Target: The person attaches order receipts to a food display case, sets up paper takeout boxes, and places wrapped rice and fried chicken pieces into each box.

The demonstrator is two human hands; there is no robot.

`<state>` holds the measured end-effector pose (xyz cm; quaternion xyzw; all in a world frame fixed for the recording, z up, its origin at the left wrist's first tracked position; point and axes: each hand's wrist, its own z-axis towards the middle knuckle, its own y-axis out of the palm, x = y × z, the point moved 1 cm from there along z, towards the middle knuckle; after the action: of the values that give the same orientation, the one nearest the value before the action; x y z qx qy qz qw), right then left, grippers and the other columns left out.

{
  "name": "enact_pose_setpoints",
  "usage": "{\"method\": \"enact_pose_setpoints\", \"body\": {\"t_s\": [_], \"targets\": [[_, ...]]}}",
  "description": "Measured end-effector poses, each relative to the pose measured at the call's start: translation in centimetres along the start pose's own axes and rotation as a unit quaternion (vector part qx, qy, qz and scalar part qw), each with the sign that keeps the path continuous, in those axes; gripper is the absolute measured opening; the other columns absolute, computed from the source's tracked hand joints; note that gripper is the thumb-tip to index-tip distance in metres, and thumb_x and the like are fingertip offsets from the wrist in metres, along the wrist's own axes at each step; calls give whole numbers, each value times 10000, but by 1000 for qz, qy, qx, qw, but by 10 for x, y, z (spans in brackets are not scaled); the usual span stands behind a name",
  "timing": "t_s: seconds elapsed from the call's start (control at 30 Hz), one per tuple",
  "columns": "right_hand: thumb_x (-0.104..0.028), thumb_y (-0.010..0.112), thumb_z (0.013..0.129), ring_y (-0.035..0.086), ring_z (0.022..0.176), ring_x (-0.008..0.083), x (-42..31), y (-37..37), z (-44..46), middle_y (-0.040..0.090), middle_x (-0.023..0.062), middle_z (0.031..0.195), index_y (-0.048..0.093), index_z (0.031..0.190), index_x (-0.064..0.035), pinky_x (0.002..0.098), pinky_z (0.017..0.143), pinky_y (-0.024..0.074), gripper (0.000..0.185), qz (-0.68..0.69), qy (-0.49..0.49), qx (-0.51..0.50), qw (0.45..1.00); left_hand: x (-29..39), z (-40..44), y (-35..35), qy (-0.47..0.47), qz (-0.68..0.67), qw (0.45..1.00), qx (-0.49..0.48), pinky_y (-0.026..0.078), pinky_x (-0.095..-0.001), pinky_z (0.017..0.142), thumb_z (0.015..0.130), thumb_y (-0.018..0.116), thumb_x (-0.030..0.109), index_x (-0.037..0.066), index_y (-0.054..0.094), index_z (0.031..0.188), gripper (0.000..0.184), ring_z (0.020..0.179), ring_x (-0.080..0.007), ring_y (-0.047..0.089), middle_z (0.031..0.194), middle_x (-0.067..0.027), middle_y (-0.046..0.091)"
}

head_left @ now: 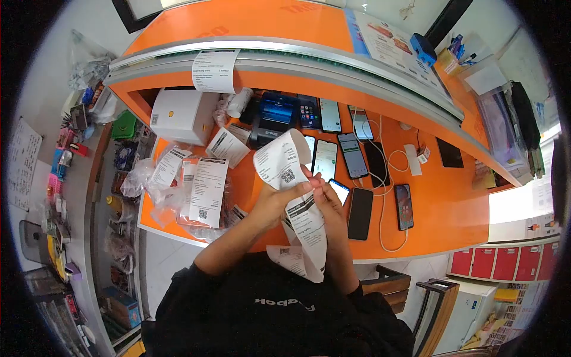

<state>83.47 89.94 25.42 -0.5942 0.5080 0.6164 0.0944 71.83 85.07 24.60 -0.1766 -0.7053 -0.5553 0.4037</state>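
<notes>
A long curling strip of printed receipt paper (pixel 306 223) is held between my two hands above the front of the orange desk. My left hand (pixel 276 201) pinches it from the left, thumb on top. On the right, my right hand (pixel 330 208) has its fingers closed on the same strip. The upper end curls over near the black receipt printer (pixel 275 119), and the lower end hangs against the black shirt. Several phones lie just beyond and to the right of my hands, among them a dark phone (pixel 360 214) and one with a lit screen (pixel 325 159).
A white box-shaped printer (pixel 183 115) stands at the back left. Plastic-wrapped parcels with receipts (pixel 208 190) lie left of my hands. White cables (pixel 389 217) run among the phones. A tablet (pixel 449 153) is at the right, below the raised orange shelf (pixel 262 24).
</notes>
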Motion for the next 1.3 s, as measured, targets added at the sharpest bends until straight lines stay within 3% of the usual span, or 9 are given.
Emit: {"method": "enact_pose_setpoints", "body": {"t_s": [0.33, 0.53, 0.7, 0.8, 1.0, 1.03, 1.13, 1.27, 1.3], "targets": [[-147, 530, 934, 611, 600, 90, -3, -24, 10, 647, 64, 786, 546, 1099, -26, 213, 506, 467, 205, -325, -99, -51, 939, 65, 28, -24, 137, -161, 963, 167, 553, -362, 823, 918, 566, 272, 36, 516, 1147, 333, 979, -238, 627, 995, -114, 635], [-246, 579, 918, 631, 629, 127, -15, -11, 21, 662, 88, 796, 590, 970, 0, 271, 562, 496, 251, -349, -164, -102, 917, 36, 20, -3, 59, 164, 984, 47, 515, -264, 698, 843, 681, 166, 0, 610, 1065, 287, 860, -122, 622, 999, -76, 649], [-274, 558, 930, 577, 591, 85, -11, -13, 25, 617, 58, 668, 621, 924, -22, 234, 530, 435, 259, -396, -133, -95, 904, 94, 42, 7, 198, 78, 977, 26, 480, -218, 667, 909, 578, 107, -3, 611, 1066, 195, 807, -78, 595, 932, -46, 646], [-190, 560, 929, 537, 650, 34, -11, -7, 24, 625, 20, 791, 630, 968, 7, 198, 554, 415, 213, -342, -107, -81, 930, 120, 65, 16, 349, 274, 892, 85, 465, -210, 656, 889, 591, 56, -6, 603, 1060, 183, 783, -80, 577, 940, -53, 629], [-277, 566, 924, 603, 625, 90, -3, -22, 26, 648, 55, 746, 628, 986, -28, 238, 561, 465, 264, -369, -114, -86, 918, 125, 98, 2, 446, 506, 713, 191, 441, -203, 625, 869, 616, 50, 7, 617, 1004, 142, 747, -79, 544, 921, -51, 591], [-282, 565, 925, 605, 625, 93, -1, -25, 25, 650, 57, 752, 628, 981, -26, 242, 560, 466, 270, -373, -126, -82, 916, 122, 101, 0, 443, 414, 776, 175, 444, -208, 622, 873, 616, 62, 11, 624, 983, 122, 749, -78, 543, 905, -38, 578], [-219, 571, 920, 548, 679, 56, -4, -26, 22, 621, 14, 757, 645, 940, -18, 209, 598, 429, 215, -358, -81, -57, 929, 122, 95, 3, 499, 349, 771, 186, 445, -206, 628, 880, 613, 76, 5, 619, 995, 135, 751, -72, 538, 914, -35, 578], [-227, 567, 921, 535, 624, 46, 8, -35, 22, 609, 10, 730, 644, 935, -18, 207, 550, 418, 223, -355, -80, -55, 930, 126, 108, -1, 462, 536, 674, 211, 458, -270, 650, 869, 615, 86, 22, 652, 908, 84, 749, -156, 567, 916, -91, 571], [-230, 564, 923, 532, 606, 44, 9, -35, 23, 606, 9, 721, 643, 934, -18, 208, 534, 415, 227, -357, -80, -56, 929, 128, 105, 5, 412, 531, 703, 231, 464, -319, 649, 848, 626, 96, 38, 667, 877, 77, 780, -220, 566, 928, -108, 571]]}}
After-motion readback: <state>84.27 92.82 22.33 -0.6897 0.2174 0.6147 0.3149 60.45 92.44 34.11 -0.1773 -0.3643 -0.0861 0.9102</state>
